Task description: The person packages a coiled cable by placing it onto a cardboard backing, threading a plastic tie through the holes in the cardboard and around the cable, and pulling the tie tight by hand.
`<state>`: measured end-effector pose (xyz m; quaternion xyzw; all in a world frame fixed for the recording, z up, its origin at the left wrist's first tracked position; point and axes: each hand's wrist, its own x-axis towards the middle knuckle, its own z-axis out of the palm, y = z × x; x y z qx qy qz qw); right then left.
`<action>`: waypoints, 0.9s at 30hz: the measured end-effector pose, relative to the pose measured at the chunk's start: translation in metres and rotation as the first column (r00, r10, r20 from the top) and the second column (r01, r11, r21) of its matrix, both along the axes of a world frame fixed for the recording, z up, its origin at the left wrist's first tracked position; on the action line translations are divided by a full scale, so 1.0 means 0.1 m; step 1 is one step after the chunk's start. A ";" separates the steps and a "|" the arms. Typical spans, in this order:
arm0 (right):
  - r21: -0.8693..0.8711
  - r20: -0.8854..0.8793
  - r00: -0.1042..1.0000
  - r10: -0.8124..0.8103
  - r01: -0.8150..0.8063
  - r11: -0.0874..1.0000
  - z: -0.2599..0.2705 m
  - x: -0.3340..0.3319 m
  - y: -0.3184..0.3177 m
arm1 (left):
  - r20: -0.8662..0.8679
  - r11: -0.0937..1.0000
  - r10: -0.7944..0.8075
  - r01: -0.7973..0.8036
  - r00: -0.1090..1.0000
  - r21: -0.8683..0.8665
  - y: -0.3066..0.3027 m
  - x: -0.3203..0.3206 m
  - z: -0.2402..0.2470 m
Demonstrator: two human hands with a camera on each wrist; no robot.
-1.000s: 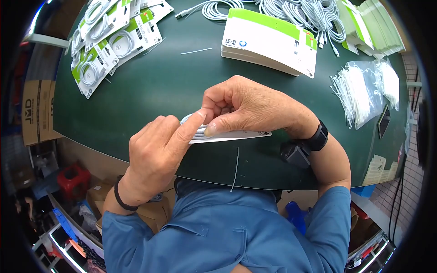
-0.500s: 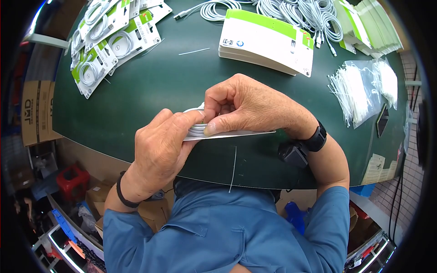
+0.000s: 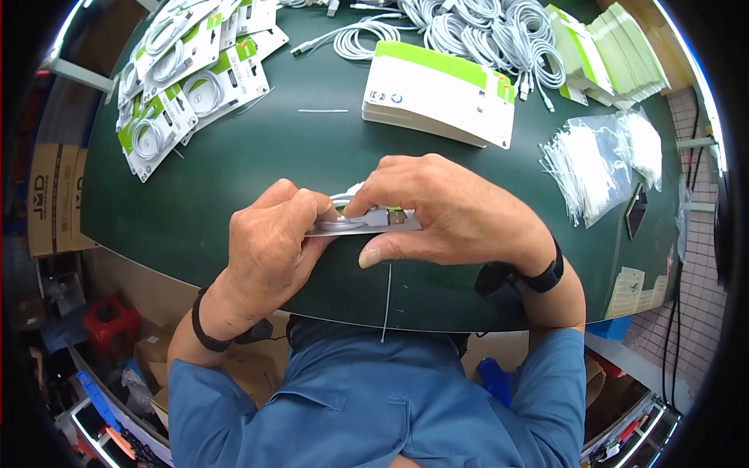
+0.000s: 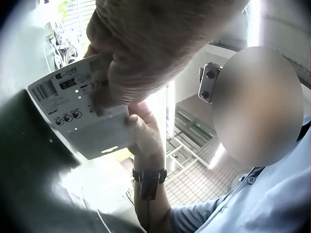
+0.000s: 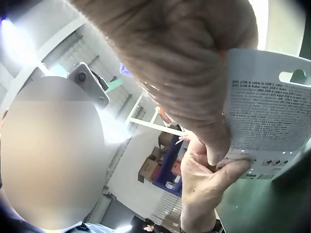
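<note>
In the head view my left hand (image 3: 269,238) grips the left end of a white packaging card, thumb beneath and fingers over the top. A coiled white USB cable (image 3: 334,225) lies on the card's upper face, its plug (image 3: 396,217) exposed. My right hand (image 3: 460,210) bends its fingers over the coil, while its thumb (image 3: 370,256) hangs apart below the card's near edge. Seen from the left wrist, the card's printed back (image 4: 63,104) has several small holes and a hanging slot. The left thumb (image 5: 240,167) presses that back in the right wrist view.
Carded cables (image 3: 168,117) overlap at the left. A stack of cards (image 3: 441,97) stands ahead, with loose coiled cables (image 3: 484,31) behind it and more cards (image 3: 624,51) to their right. A bag of white ties (image 3: 597,168) lies at right. One loose tie (image 3: 388,304) crosses the near edge.
My right thumb has come off the coil and dropped below the card, while the right fingers have shifted onto the cable. The USB plug now shows. The head view has shifted slightly.
</note>
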<state>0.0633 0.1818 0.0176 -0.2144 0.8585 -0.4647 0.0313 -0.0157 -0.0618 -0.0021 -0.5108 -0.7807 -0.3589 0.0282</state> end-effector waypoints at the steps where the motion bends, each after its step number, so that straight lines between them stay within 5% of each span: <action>1: 0.029 0.007 1.000 -0.006 0.006 1.000 0.04 0.03 0.00 | 0.036 1.000 -0.016 0.016 0.999 0.000 0.02 -0.01 0.00; 6: 0.087 -0.098 0.991 -0.089 0.098 0.991 -0.08 0.17 -0.01 | 0.109 0.999 -0.051 0.051 0.993 0.010 0.12 -0.07 -0.07; 10: 0.091 -0.198 0.973 -0.115 0.135 0.987 -0.12 0.22 0.01 | -0.030 0.995 -0.100 0.100 0.994 -0.006 0.17 -0.06 -0.02; 14: 0.115 -0.124 0.986 -0.115 0.129 0.985 -0.11 0.25 -0.01 | -0.080 0.983 -0.168 0.173 0.983 0.068 0.21 -0.01 0.09; 17: -0.013 -0.136 0.984 -0.115 0.114 0.993 -0.17 0.23 0.03 | 0.025 0.982 -0.169 0.171 0.985 -0.087 0.17 0.03 0.14; 21: -0.017 -0.026 0.986 -0.167 0.166 0.986 -0.11 0.22 0.07 | 0.142 0.988 -0.136 0.145 0.981 -0.050 0.20 0.04 0.12; 27: -0.099 -0.013 0.990 -0.143 0.141 0.985 -0.13 0.22 0.11 | 0.058 0.985 -0.173 0.171 0.983 0.034 0.19 0.05 0.05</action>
